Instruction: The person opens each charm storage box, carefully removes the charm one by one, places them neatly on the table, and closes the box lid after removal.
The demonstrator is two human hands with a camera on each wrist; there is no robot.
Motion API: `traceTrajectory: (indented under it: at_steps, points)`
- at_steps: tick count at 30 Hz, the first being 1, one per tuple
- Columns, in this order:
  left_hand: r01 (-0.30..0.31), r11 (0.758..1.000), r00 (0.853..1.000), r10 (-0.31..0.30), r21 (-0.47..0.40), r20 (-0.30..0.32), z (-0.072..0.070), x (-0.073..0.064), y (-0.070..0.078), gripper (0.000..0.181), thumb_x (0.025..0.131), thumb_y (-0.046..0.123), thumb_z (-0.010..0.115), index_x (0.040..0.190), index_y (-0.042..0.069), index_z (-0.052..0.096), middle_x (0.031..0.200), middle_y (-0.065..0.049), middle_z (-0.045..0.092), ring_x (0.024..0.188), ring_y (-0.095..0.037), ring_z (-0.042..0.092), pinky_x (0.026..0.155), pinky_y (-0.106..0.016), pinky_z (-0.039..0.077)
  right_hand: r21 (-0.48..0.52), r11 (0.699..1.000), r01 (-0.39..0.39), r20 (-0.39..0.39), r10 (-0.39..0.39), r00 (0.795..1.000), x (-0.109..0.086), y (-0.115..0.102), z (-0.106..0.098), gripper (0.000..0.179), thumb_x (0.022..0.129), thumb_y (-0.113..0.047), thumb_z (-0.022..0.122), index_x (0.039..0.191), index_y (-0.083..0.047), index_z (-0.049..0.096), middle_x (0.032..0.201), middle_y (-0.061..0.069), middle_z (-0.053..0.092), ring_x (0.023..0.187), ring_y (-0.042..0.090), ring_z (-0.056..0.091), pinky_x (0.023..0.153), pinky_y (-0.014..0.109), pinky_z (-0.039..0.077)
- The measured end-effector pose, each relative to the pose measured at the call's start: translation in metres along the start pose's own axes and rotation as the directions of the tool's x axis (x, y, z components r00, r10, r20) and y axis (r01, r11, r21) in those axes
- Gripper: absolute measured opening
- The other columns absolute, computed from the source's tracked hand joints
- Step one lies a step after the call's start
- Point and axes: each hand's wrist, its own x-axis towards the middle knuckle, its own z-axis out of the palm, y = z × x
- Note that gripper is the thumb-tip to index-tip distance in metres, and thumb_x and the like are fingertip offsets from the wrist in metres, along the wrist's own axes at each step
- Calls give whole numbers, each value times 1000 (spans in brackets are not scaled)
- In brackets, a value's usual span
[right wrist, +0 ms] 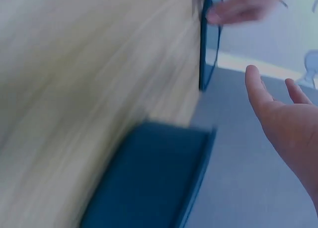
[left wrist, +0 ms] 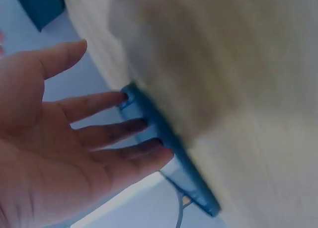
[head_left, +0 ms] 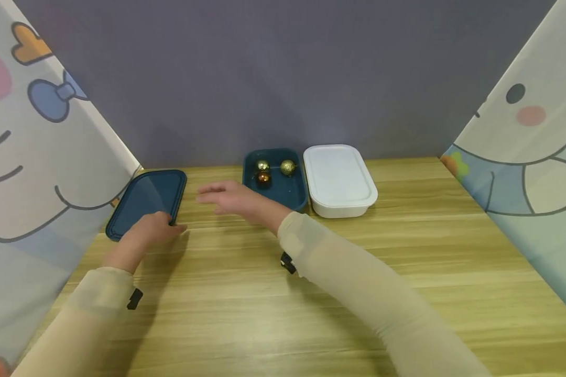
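A dark blue lid [head_left: 150,196] lies flat at the table's left side. My left hand [head_left: 152,231] reaches over its near right corner. In the left wrist view, the fingertips touch the lid's edge [left wrist: 154,118], while the thumb is held apart from it. My right hand [head_left: 233,200] hovers above the table between the lid and a dark blue box [head_left: 285,195], its fingers stretched out to the left and holding nothing. Inside that uncovered box sit two gold baubles, one shiny [head_left: 262,165] and one glittery [head_left: 287,167], and a copper-brown bauble [head_left: 263,178].
Right beside the blue box stands a white box with its lid on [head_left: 341,180]. A grey panel [head_left: 283,78] rises behind the wooden table [head_left: 245,314]. Panels with cartoon prints border it at the left [head_left: 37,157] and right [head_left: 537,173].
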Motion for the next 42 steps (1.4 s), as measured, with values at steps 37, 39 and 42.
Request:
traceTrajectory:
  at_steps: [37,39,42]
  points:
    - [-452,859,833,310,-241,-458,-35,-13,199,34,110,31,57,134,11,70,154,-14,57,132,-37,60,108,-56,51,-209,954,-215,-657,26,753,-174,55,-228,55,112,-33,52,161,-9,45,171,17,38,157,39,37,127,57,33]
    - [-496,826,816,337,-270,-469,-31,-7,222,31,110,29,58,132,12,71,147,-12,62,121,-33,63,102,-51,53,-233,939,-254,-664,38,747,-176,68,-232,61,112,-33,52,165,-8,38,172,21,33,159,41,33,127,60,32]
    - [-520,775,827,354,-358,-436,-18,1,253,31,110,29,59,134,13,71,140,-7,67,119,-29,65,101,-47,54,-223,937,-269,-681,47,730,-178,83,-234,69,110,-28,54,169,-5,27,174,25,26,161,44,29,126,60,33]
